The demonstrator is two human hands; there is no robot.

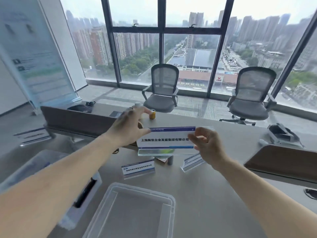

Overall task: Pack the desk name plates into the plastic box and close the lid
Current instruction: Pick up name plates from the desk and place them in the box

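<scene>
Box (144, 190) open-topped; bare bench (205, 186) to its right. Left plate (138, 169) and right plate (193, 162) stand beyond its far rim.

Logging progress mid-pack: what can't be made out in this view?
- Box: near side cut off by the bottom edge, head view.
- Clear thing at left, maybe the lid: blurred, partly behind the left arm.
- Left hand: blurred; grip on the held plate unclear.
- Right table plate: text too small, corner behind the right hand.
</scene>
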